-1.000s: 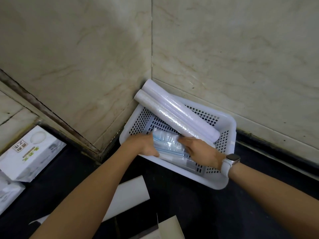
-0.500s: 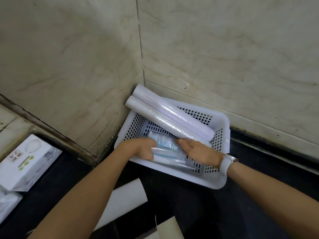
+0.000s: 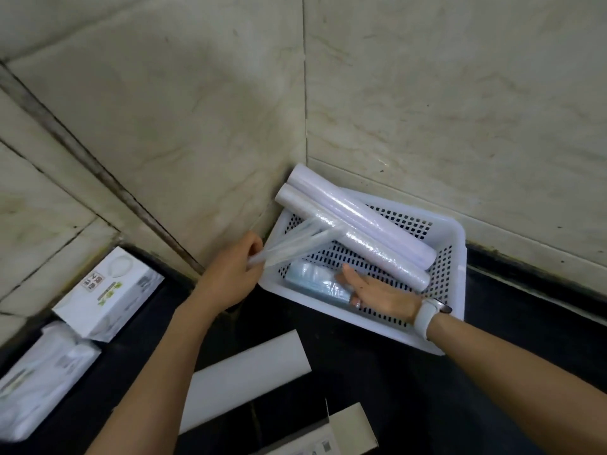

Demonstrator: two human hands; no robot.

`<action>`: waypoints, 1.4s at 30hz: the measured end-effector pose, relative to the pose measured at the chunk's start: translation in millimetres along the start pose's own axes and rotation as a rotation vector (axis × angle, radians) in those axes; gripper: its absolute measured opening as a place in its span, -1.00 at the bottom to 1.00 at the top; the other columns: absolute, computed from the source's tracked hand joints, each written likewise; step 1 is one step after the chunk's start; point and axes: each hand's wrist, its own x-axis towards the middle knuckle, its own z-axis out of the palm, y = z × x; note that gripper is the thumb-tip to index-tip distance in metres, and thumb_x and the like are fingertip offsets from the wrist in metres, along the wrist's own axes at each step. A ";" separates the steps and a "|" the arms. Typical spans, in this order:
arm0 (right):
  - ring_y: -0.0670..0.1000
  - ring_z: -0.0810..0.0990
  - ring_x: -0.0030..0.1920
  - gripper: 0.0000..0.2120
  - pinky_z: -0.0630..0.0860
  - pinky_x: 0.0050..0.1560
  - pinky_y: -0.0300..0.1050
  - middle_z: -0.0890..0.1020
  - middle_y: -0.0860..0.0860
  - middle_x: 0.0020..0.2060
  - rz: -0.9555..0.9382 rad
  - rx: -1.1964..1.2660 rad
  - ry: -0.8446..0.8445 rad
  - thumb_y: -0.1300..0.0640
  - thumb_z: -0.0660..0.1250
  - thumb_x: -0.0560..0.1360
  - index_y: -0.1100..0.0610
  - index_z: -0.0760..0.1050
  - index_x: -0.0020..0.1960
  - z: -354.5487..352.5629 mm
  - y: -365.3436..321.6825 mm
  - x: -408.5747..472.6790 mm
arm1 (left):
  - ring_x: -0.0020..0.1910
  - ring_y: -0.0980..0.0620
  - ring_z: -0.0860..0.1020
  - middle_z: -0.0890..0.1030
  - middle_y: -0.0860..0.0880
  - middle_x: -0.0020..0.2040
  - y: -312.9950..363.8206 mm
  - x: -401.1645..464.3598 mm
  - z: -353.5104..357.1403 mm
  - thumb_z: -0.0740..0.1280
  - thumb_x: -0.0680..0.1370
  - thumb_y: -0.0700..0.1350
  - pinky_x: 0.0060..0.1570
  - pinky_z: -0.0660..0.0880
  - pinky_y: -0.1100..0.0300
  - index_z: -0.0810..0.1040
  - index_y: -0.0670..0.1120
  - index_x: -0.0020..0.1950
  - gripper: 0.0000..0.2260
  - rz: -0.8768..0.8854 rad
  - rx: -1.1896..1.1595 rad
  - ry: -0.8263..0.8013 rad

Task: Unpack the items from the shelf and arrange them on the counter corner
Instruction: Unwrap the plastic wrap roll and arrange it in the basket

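Observation:
A white perforated basket (image 3: 456, 257) sits in the corner of the black counter against the marble walls. Two long cling-film rolls (image 3: 368, 231) lie slanted across it, their upper ends sticking out over its rim. A stretched strand of clear film (image 3: 292, 243) runs from the front roll to my left hand (image 3: 230, 277), which pinches it just left of the basket. My right hand (image 3: 377, 290), with a white watch on the wrist, lies flat inside the basket, fingers apart, resting on a clear bluish plastic packet (image 3: 315, 279).
Two white tissue packs (image 3: 108, 293) lie at the left on the counter. A white sheet or roll (image 3: 249, 372) lies in front of the basket, and an open cardboard box (image 3: 335, 431) shows at the bottom edge.
My left hand has come out of the basket to its left, drawing a strand of clear film with it. My right hand has flattened onto the packet. The camera view has shifted.

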 end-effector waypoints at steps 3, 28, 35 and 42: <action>0.04 0.50 0.21 -0.19 0.11 0.46 0.21 0.23 -0.01 0.47 -0.010 0.009 -0.029 -0.40 -0.29 0.35 0.00 0.09 0.46 0.0 -6.2 2.2 | -0.30 0.11 0.47 0.49 0.02 -0.28 -5.4 -8.4 -2.3 0.27 0.52 -0.20 -0.32 0.39 0.20 0.28 0.11 -0.27 -0.72 -0.027 -0.126 0.038; -0.12 0.49 0.05 -0.73 0.40 0.15 -0.26 0.54 -0.02 0.07 -0.170 0.584 0.588 0.12 0.08 0.59 0.08 0.43 0.23 0.5 -62.0 -30.0 | -0.05 0.14 0.62 0.66 -0.01 -0.02 68.7 -34.5 55.8 0.45 0.38 -0.12 -0.19 0.53 0.41 0.53 -0.05 0.15 -0.65 -0.233 -0.821 -0.599; 0.00 0.53 0.15 -0.47 0.45 0.23 -0.08 0.49 0.10 0.21 -0.201 1.001 0.327 0.06 0.30 0.45 0.15 0.25 0.35 -6.0 -66.8 -39.4 | -0.35 0.06 0.43 0.43 0.02 -0.26 79.6 -25.3 69.4 0.21 0.51 -0.18 -0.37 0.39 0.21 0.39 -0.07 -0.05 -0.95 -0.057 -0.249 -0.050; -0.05 0.62 -0.07 -0.64 0.53 -0.04 -0.25 0.63 0.07 -0.09 -0.289 1.141 0.347 0.06 0.37 0.37 0.21 0.51 0.10 -2.4 -83.3 -38.2 | 0.05 -0.09 0.51 0.50 -0.16 0.13 83.5 -19.1 72.3 0.28 0.51 -0.21 -0.05 0.49 0.05 0.26 -0.16 0.35 -0.57 0.145 -0.083 0.280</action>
